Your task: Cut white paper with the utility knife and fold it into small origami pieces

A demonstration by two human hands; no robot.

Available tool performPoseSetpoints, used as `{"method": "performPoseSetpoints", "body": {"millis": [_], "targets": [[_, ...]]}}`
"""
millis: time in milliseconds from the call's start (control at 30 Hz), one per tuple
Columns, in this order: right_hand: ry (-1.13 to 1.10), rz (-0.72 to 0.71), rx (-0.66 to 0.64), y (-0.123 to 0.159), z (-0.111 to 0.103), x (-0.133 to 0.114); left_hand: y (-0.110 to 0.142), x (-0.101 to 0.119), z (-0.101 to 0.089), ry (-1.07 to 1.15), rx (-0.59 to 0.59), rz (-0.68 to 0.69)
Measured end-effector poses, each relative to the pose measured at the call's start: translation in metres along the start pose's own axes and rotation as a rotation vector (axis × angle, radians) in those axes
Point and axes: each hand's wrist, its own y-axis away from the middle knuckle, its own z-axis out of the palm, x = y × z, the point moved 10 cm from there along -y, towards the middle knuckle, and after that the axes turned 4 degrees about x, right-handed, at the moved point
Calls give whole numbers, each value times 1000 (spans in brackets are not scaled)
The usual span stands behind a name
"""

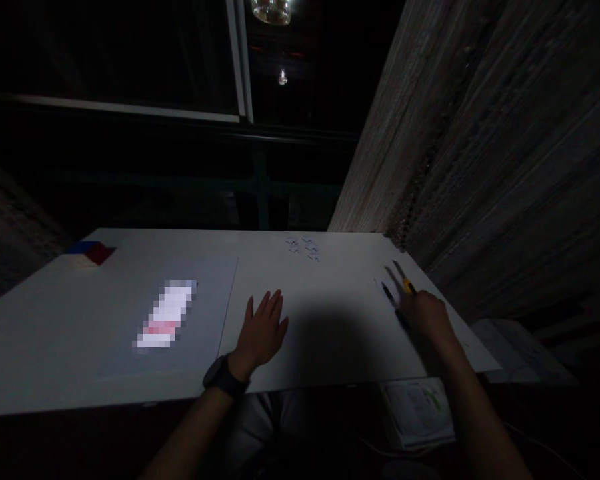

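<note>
My left hand (264,330) lies palm down on the white table (325,273), fingers stretched out, with nothing in it and a dark watch (225,377) on the wrist. At the table's right side, my right hand (427,315) is closed around a utility knife (409,286) with a yellow body. Its blade points away from me, and a dark streak like its shadow lies just left of it. A dark pen (389,293) lies close to the left of this hand, its rear end partly hidden in shadow.
A pale sheet (215,300) bears a bright pixelated rectangle (166,317). Several small cut-out shapes (303,248) lie near the far edge. A blue and red block (91,253) stands far left. Curtains (380,127) hang at right. A packet (420,410) sits below the near edge.
</note>
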Motion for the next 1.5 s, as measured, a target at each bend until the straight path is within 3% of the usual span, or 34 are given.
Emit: {"method": "performPoseSetpoints", "body": {"millis": [67, 167, 233, 333, 400, 500, 633, 733, 833, 900, 1100, 1367, 1500], "targets": [[-165, 50, 70, 3, -18, 1, 0, 0, 0, -3, -4, -5], [-682, 56, 98, 15, -31, -18, 1, 0, 0, -6, -8, -11], [-1037, 24, -52, 28, -23, -51, 2, 0, -1, -2, -16, -3], [-1247, 12, -290, 52, -4, -102, 4, 1, -2, 6, -22, 8], [-1241, 2, -390, 65, 7, -127, 5, 3, -2, 8, -25, -1], [-1132, -145, -470, 77, 15, -156, 5, 1, -3, -14, -13, -116], [-894, -377, -368, 76, 11, -170, 7, -7, -15, -54, 33, -342], [-829, -498, -282, 74, 7, -175, 7, 11, -29, 29, 22, -200], [-781, -575, -311, 76, 17, -182, 18, 35, -35, 133, -80, 60], [-740, -647, -319, 82, 23, -188, 29, 40, -34, 151, -135, 130], [-612, -846, -134, 100, 13, -190, 37, 44, -28, 131, -179, 144], [-512, -919, -139, 120, 4, -173, 38, 47, -29, 177, -193, 128], [-469, -892, -194, 132, 10, -173, 40, 47, -25, 187, -195, 143]]}}
